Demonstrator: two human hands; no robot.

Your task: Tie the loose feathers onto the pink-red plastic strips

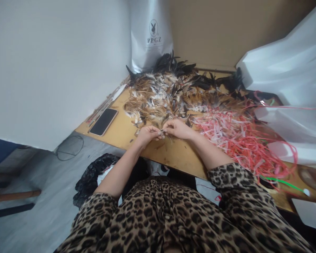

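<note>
My left hand [149,135] and my right hand [177,129] meet over the near part of the table, fingertips almost touching. Both are closed in a pinch on a small, thin, pale piece [162,130]. Its kind is mostly hidden by the fingers. Just beyond the hands spreads a big heap of brown, white and black feathers [158,95]. By my right forearm lies a tangled pile of pink and red plastic ribbons [234,137].
A dark-screened phone [103,121] rests on the wooden table [121,137] at left. A white printed bag [152,42] stands behind the feathers. White sacks [284,66] crowd the right side. A green strip [285,182] lies near the right edge; a black plastic bag [92,175] sits below.
</note>
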